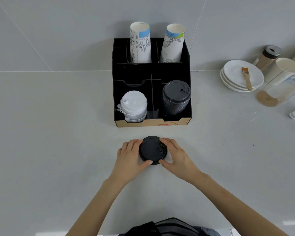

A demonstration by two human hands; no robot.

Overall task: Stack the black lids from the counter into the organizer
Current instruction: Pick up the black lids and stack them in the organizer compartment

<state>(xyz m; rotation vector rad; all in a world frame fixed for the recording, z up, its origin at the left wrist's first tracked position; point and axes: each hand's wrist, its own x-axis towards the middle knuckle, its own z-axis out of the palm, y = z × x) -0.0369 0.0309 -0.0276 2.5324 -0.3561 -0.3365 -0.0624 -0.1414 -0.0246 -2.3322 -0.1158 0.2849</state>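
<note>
A short stack of black lids (pixel 152 150) rests on the grey counter just in front of the black organizer (pixel 134 72). My left hand (pixel 129 155) cups its left side and my right hand (pixel 175 155) cups its right side, fingers and thumbs pressed on the rim. Inside the organizer's front right compartment stands a taller stack of black lids (pixel 175 97). White lids (pixel 134 105) fill the front left compartment. The narrow slot between them looks bare.
Two stacks of paper cups (pixel 140 43) lean in the organizer's back row. At the right stand white saucers (pixel 242 75) with a small brush (pixel 247 78), a shaker jar (pixel 268 56), paper cups and a clear container (pixel 279 87).
</note>
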